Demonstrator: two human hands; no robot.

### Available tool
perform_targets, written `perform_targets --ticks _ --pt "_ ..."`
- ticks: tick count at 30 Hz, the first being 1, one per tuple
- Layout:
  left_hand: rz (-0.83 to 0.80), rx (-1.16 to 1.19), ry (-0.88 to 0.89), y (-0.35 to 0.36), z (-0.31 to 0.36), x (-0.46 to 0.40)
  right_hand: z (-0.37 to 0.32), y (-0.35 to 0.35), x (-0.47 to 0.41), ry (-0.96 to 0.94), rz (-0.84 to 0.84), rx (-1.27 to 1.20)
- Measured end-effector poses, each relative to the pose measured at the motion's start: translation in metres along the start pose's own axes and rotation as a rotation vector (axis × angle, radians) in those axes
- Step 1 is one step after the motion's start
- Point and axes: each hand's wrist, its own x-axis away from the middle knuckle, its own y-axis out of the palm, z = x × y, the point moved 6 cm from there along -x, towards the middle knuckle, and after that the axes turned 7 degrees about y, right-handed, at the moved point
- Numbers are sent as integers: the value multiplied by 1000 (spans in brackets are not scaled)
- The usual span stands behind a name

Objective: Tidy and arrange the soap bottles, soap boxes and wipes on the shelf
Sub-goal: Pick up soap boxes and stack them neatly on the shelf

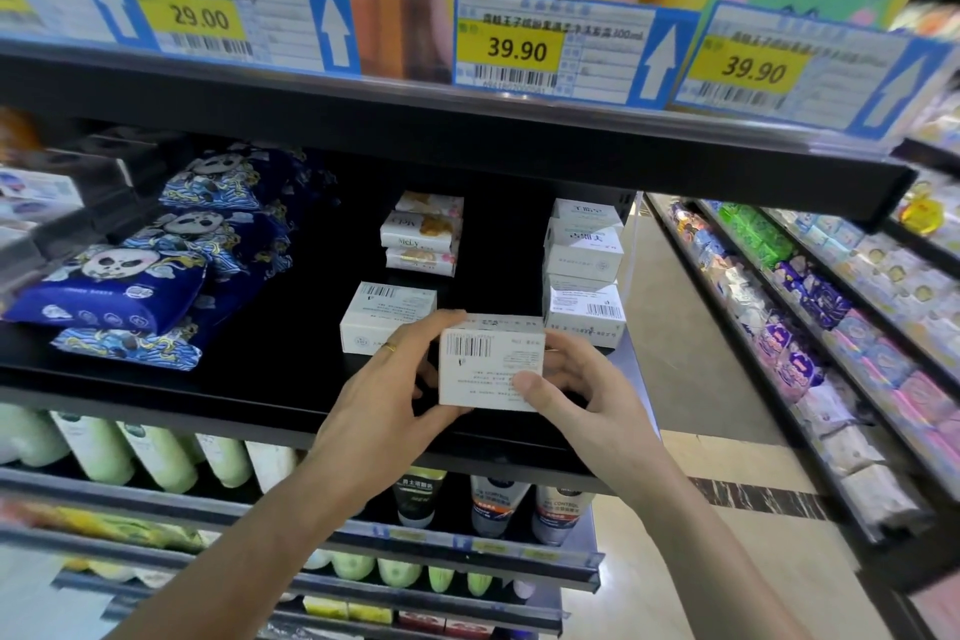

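Mid-task, by my read: both left hand (395, 379) and right hand (571, 387) grip a white soap box (491, 364) at frame centre above the shelf (260, 379) edge, unplaced; stacks right look tidy, wipes (111, 291) at left lie askew.

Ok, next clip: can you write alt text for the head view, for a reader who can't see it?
Both hands, left hand and right hand, hold a white soap box barcode-up at the front of a black shop shelf. Behind it sit another white soap box and a stack of white boxes, with blue panda-print wipes packs on the left.
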Motion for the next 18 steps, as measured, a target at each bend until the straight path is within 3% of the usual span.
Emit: perform_targets --ticks 8,18 --pt "-18 134 -53 -2 -3 -4 -1 11 -1 -8 -145 81" --pt "-168 260 -49 0 -6 -8 0 6 -2 -30 -106 131"
